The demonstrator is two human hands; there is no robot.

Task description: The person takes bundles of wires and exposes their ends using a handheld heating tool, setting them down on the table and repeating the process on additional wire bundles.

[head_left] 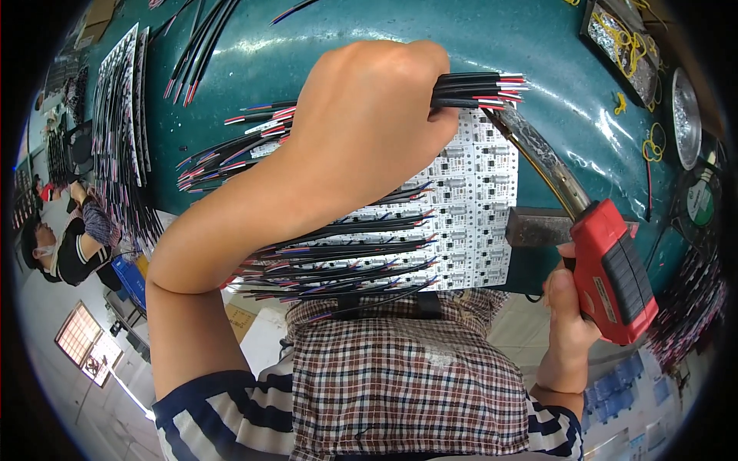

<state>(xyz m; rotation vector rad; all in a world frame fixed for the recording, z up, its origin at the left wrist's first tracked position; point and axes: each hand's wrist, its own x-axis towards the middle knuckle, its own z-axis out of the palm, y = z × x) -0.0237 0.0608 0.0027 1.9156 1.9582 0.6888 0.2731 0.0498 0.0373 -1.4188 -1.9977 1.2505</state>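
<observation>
A bundle of black cables [469, 91] sticks out to the right of my left hand [377, 107], whose fingers are closed round it. Red, white and black wire ends with bare tips show at the bundle's end. My right hand [569, 307] grips a soldering gun [615, 273] with a red and black body. The gun's long metal barrel slants up and left, and its tip lies just below the wire ends. Under both sits a white circuit board panel [477, 207] full of small parts. Several cables [361, 250] lie across its left part; my left forearm hides some of it.
A dark metal block [530, 227] lies at the panel's right edge. Loose cables [204, 50] rest at the far left of the green table [269, 34]. A tray [623, 54] with yellow wire and a round metal dish [684, 119] are at right. Another person [73, 246] is at left.
</observation>
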